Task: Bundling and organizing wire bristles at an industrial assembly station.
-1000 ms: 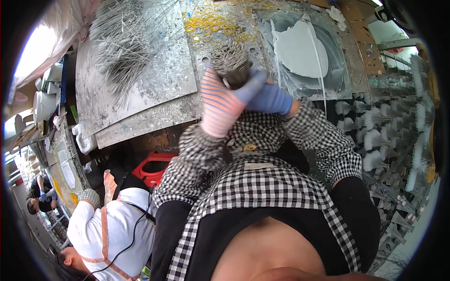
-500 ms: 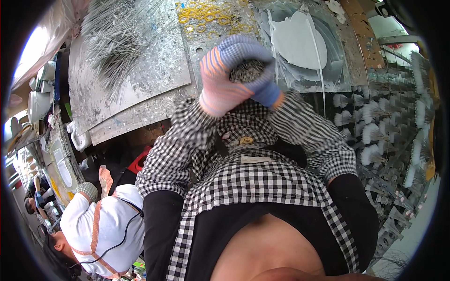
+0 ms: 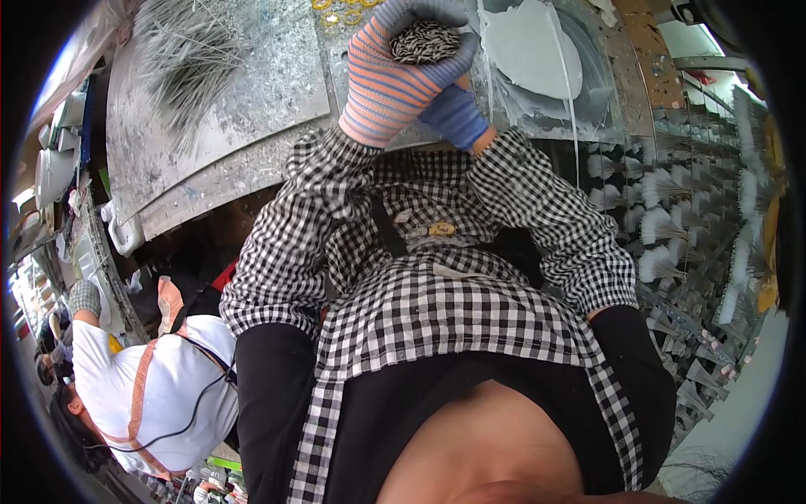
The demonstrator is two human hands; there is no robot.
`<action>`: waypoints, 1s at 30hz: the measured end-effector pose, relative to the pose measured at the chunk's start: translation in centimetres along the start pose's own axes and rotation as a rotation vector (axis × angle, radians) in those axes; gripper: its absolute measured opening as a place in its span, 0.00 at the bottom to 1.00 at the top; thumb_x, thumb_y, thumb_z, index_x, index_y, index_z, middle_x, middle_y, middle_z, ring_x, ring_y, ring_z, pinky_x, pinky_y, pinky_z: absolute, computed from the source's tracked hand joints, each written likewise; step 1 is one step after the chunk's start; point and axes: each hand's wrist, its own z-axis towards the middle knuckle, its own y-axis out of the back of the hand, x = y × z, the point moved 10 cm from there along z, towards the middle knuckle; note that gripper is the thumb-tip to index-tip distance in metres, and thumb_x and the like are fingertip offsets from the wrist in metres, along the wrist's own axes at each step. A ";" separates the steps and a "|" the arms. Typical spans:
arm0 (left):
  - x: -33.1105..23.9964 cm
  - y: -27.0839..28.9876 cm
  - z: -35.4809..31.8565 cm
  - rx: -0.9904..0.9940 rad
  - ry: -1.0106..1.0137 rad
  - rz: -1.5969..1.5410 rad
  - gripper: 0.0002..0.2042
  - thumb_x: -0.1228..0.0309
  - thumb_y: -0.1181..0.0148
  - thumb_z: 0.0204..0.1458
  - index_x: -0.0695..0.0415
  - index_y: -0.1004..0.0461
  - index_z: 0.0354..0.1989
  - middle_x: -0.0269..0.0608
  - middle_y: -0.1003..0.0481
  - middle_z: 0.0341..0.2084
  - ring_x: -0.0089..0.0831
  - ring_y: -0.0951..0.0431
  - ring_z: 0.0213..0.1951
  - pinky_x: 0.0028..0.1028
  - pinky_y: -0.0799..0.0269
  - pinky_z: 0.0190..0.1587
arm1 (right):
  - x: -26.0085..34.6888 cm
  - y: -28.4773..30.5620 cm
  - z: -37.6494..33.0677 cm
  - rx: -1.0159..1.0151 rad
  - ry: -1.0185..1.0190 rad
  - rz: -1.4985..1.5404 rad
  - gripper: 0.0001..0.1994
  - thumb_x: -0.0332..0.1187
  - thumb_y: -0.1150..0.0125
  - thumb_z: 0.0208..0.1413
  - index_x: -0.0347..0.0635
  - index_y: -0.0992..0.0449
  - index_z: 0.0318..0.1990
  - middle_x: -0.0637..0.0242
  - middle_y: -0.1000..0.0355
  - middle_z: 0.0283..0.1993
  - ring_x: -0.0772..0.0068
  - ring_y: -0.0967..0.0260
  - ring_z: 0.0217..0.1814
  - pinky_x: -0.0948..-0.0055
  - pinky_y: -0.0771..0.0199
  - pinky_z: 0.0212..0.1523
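Note:
My left hand [image 3: 386, 88], in an orange and blue striped knit glove, curls round a tight bundle of thin grey strands [image 3: 426, 44]. The packed ends of the bundle face up inside the ring of fingers. My right hand [image 3: 457, 116], in a blue glove, is pressed close against it from the right and below. Its fingers are mostly hidden behind the left hand and the bundle. Both hands are over the near edge of the worktable [image 3: 277, 109].
Loose grey strands [image 3: 189, 71] lie heaped on a board at the left. Yellow rings [image 3: 340, 15] are at the far middle. White paste [image 3: 533, 59] covers a plate at right. Fan-shaped bunches with white tips [image 3: 663, 210] hang on the right. A person in white [image 3: 155, 386] works at left.
Both hands have moved away from my body, slightly left, with the bundle between them. Its end face shows more clearly. The person at left has reached an arm farther left.

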 end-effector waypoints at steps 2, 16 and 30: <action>0.5 0.3 -0.2 -0.036 -0.004 0.135 0.15 0.71 0.24 0.48 0.57 0.22 0.42 0.36 0.19 0.37 0.26 0.19 0.42 0.28 0.23 0.47 | -1.7 -1.1 0.0 0.067 -0.082 -0.069 0.30 0.53 0.35 0.58 0.46 0.29 0.62 0.58 0.28 0.62 0.55 0.32 0.63 0.55 0.30 0.66; -8.6 -3.6 2.5 0.236 -0.360 0.585 0.16 0.70 0.30 0.49 0.59 0.23 0.46 0.42 0.21 0.38 0.38 0.19 0.43 0.33 0.23 0.52 | 0.3 -0.4 1.9 0.241 -0.035 0.630 0.22 0.50 0.41 0.64 0.46 0.25 0.57 0.64 0.23 0.54 0.65 0.26 0.54 0.63 0.22 0.55; -5.1 -8.3 2.1 0.989 -0.359 1.052 0.17 0.60 0.36 0.52 0.60 0.22 0.43 0.49 0.22 0.33 0.50 0.18 0.37 0.46 0.23 0.38 | -2.8 0.6 -1.4 -0.076 0.258 0.277 0.35 0.46 0.22 0.52 0.37 0.33 0.61 0.60 0.25 0.55 0.66 0.25 0.57 0.69 0.19 0.58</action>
